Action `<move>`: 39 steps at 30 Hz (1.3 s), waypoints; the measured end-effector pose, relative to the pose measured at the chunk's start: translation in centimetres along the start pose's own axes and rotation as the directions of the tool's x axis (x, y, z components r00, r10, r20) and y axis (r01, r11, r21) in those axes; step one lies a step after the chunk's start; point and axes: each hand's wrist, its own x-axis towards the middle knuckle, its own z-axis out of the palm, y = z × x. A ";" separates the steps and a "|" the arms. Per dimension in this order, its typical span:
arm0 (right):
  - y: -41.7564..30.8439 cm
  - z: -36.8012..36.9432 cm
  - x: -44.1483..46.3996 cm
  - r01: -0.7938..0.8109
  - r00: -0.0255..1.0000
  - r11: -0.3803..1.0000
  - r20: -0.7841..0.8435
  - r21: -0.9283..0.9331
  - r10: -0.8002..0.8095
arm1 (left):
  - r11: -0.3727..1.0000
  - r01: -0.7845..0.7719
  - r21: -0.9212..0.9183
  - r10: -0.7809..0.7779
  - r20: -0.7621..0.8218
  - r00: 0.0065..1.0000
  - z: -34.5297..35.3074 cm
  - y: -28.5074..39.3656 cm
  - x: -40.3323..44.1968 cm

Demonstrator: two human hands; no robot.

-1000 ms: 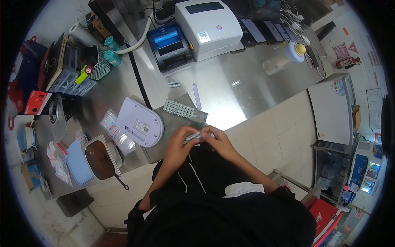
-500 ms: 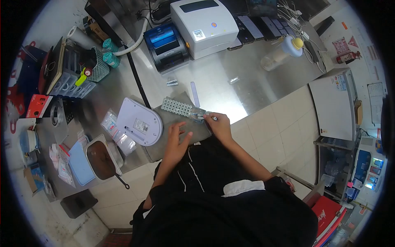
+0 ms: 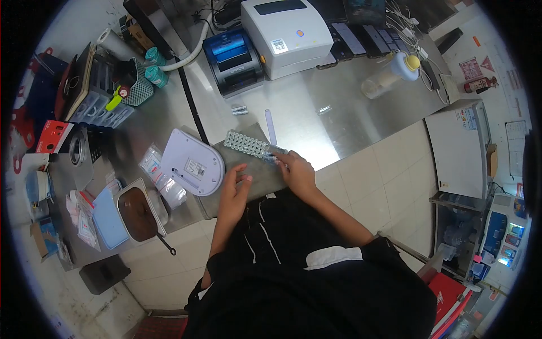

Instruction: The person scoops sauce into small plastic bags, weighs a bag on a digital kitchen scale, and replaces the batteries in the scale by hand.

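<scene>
A block of small silver-white cylinders packed in rows [image 3: 244, 143] lies on a grey mat [image 3: 259, 179] at the table's front edge. At its right end is clear plastic [image 3: 272, 151] with shiny pieces inside. My right hand [image 3: 298, 174] is at this end, fingers bent together over the plastic; whatever they pinch is hidden. My left hand [image 3: 233, 192] hovers over the mat's left part, fingers apart and holding nothing. Left of it lies a pale lavender device [image 3: 195, 161] with a label. Beyond the block lies a pale strip [image 3: 270, 126].
Small silver cylinders [image 3: 239, 110] lie farther back, before a black-and-blue printer [image 3: 233, 63] and a white printer [image 3: 288, 39]. A bottle with a yellow cap [image 3: 389, 75] stands at right. A metal pan [image 3: 120, 195] and plastic bags [image 3: 170, 189] lie at left.
The short silver piece that stuck out of my right fingers no longer shows; those fingers now bend over the clear plastic. My left hand has shifted slightly left, its fingers closer together.
</scene>
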 end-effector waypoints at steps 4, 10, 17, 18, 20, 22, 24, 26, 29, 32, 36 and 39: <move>0.7 -0.2 0.3 0.028 0.994 0.998 -0.105 -0.050 -0.033 | 1.000 -0.009 -0.026 0.009 -0.034 0.999 -0.4 -0.3 0.0; -1.8 -3.5 0.8 0.014 0.997 0.954 0.065 0.300 -0.035 | 0.999 -0.011 -0.048 0.009 -0.038 0.999 -0.6 2.3 -0.2; -6.9 -4.0 -0.7 -0.002 0.969 0.669 0.168 0.743 -0.183 | 0.912 0.060 -0.406 -0.044 0.050 0.998 -0.1 6.0 -0.6; -7.4 -4.1 -0.8 -0.043 0.976 0.566 0.155 0.823 -0.151 | 0.904 0.041 -0.425 -0.028 0.036 0.999 -0.2 5.9 -0.8; -8.0 -4.4 -1.1 -0.003 0.979 0.627 0.130 0.779 -0.158 | 0.895 0.020 -0.445 -0.013 0.020 1.000 -0.5 6.0 -1.0; -8.6 -4.8 -1.3 0.037 0.981 0.683 0.102 0.729 -0.162 | 0.892 0.074 -0.446 -0.090 -0.014 0.996 -1.0 6.7 -1.2; -9.2 -4.9 -1.4 0.095 0.982 0.713 0.052 0.695 -0.181 | 0.894 0.038 -0.447 -0.065 -0.045 0.997 -1.1 7.0 -1.1; -9.1 -4.1 -1.6 0.141 0.978 0.721 0.018 0.678 -0.208 | 0.894 0.003 -0.447 -0.041 -0.075 0.996 -1.0 6.9 -1.1; -9.4 -4.4 -2.0 0.084 0.977 0.705 0.082 0.704 -0.197 | 0.906 -0.131 -0.402 0.064 -0.175 0.982 -0.7 6.3 -1.0; -10.2 -5.1 -2.0 -0.076 0.971 0.641 0.202 0.764 -0.126 | 0.925 -0.146 -0.351 0.055 -0.257 0.965 -0.7 6.4 -1.1; -9.3 -4.6 -1.4 0.159 0.972 0.744 0.029 0.649 -0.233 | 0.928 -0.044 -0.371 -0.067 -0.282 0.957 -0.4 7.3 -1.5; -9.7 -5.0 -1.5 0.138 0.982 0.801 0.026 0.583 -0.187 | 0.938 -0.103 -0.331 -0.010 -0.321 0.947 -0.5 6.8 -1.4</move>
